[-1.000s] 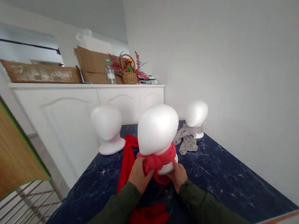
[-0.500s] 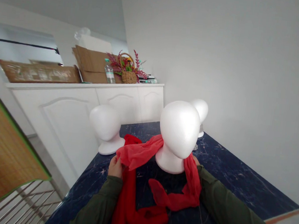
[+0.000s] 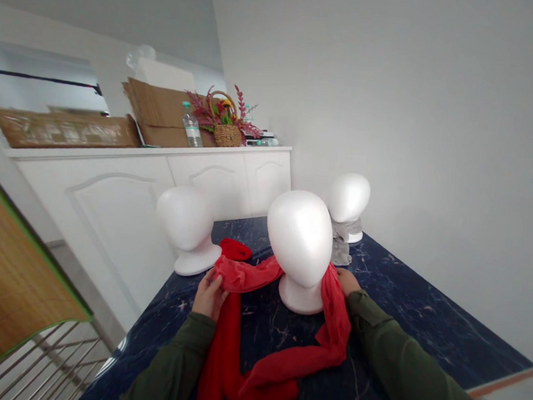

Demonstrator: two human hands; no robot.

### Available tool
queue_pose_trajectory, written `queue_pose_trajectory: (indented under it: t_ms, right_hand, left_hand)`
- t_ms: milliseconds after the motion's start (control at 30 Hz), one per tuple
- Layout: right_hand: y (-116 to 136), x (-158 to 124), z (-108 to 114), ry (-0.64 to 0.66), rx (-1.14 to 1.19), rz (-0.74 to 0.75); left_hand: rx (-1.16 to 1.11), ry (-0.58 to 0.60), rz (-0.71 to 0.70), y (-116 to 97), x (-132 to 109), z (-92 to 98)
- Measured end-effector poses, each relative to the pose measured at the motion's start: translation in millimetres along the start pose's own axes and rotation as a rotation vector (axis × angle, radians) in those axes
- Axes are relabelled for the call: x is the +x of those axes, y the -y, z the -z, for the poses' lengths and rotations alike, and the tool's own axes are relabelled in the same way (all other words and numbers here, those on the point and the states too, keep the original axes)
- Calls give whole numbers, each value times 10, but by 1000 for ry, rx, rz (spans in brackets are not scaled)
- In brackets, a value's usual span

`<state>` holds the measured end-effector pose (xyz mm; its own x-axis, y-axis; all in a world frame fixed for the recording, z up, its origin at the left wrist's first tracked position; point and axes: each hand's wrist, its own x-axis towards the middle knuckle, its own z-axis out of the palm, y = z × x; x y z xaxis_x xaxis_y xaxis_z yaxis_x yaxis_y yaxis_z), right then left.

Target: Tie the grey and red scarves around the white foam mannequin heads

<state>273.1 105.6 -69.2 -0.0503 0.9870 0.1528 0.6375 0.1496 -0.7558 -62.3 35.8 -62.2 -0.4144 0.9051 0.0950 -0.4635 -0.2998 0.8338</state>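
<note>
1. The surface is a dark navy tabletop [image 3: 423, 326] with pale marble veining and an orange-brown edge at the far right. A white wall [image 3: 415, 144] runs along its right side, and a white panelled cabinet [image 3: 119, 230] stands along its far left side. On the cabinet are flattened cardboard sheets [image 3: 162, 110], a plastic water bottle [image 3: 191, 126] and a woven basket [image 3: 227, 135] with red foliage. A metal railing [image 3: 47, 361] sits low on the left, under a woven panel [image 3: 2, 283] with a green edge.
2. Three white foam mannequin heads stand on the table. The middle foam head [image 3: 299, 243] stands upright, and the far one [image 3: 348, 198] has a grey scarf [image 3: 341, 247] at its base.
3. The red scarf [image 3: 241, 274] has no single straight axis. One stretch runs from the left side across to the middle head's neck and passes behind it, then comes down the right side, curves along the table towards the wearer and doubles back up to the left.
4. The left hand [image 3: 209, 296] is curled, its fingers gathering the scarf near the top of the long stretch.
5. The right hand [image 3: 347, 282] sits at the scarf's edge beside the neck, fingers touching the cloth; whether it pinches, I cannot tell
</note>
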Motion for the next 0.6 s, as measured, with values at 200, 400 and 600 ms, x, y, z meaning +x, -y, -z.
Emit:
queue_pose_trajectory:
  t_ms: [200,400,600]
  right_hand:
    - [11,-19,83,-103,47,1]
    - [31,-23,-60,-115,281,89]
    - [-165,66,80,-507,486,-176]
  left_hand:
    - [394,109,-170,180,106,126]
    - [899,43,-294,166,167,227]
    - [1206,17,-272,105,158,242]
